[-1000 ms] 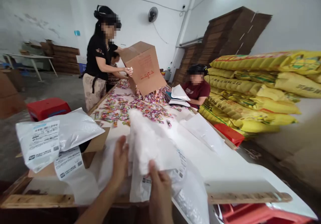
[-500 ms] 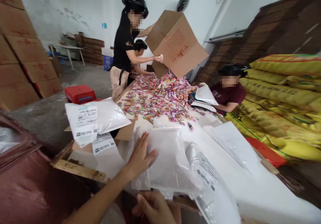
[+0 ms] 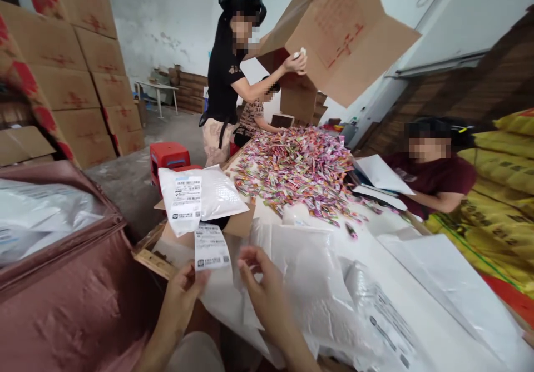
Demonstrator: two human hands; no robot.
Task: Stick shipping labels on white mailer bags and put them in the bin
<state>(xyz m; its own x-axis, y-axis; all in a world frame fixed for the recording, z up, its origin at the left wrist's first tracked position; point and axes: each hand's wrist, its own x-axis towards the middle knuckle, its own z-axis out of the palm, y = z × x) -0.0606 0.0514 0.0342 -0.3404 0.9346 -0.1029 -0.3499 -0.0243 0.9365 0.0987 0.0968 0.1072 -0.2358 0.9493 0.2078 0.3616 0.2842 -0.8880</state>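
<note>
My left hand (image 3: 182,291) pinches the lower left edge of a printed shipping label (image 3: 211,248) on its white backing strip. Just right of the label, my right hand (image 3: 265,286) is raised with fingers loosely curved and the thumb apart, holding nothing that I can see. Beyond and beside it, a filled white plastic mailing bag (image 3: 308,266) lies flat on the table. A labelled bag (image 3: 379,316) rests against its right side. Behind the label strip, two more filled bags lie on a cardboard box, the nearer one a labelled white bag (image 3: 179,199).
Small colourful packets (image 3: 296,166) are heaped on the white table (image 3: 362,261). Across it, a standing person tips a large carton (image 3: 334,21); another sits at right holding a white bag (image 3: 381,172). A reddish bin (image 3: 70,283) with white bags stands at left, near red stools (image 3: 169,155).
My left hand has left the mailing bag and moved to the label. My right hand has risen from the table edge beside it. The view has turned left, and the carton is tipped higher.
</note>
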